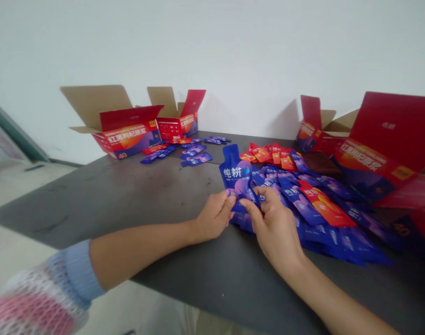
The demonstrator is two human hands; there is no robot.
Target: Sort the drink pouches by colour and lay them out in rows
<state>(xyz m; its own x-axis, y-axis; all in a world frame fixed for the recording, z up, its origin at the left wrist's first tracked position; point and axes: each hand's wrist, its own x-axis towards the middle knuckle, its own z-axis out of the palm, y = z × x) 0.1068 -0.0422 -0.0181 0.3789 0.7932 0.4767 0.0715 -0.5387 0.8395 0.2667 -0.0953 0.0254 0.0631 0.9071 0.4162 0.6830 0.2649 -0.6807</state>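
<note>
Between both hands, just above the table, I hold a blue pouch [236,172] with a narrow neck, white characters and purple round shapes. My left hand [215,215] pinches its lower left edge between thumb and fingers. On its lower right edge, my right hand [273,223] has a similar pinch. Whether more than one pouch is in the grip I cannot tell. Right behind my right hand spreads a heap of blue pouches [301,204], with one red-orange pouch [326,207] lying on top. Several red pouches [268,153] lie beyond it.
Two open red cartons [129,137] [179,125] stand at the back left of the dark table [156,200]. Beside them lie small groups of blue pouches [196,159]. More open cartons [369,153] [308,132] stand at the right, close to the heap. A pale wall [247,60] rises behind.
</note>
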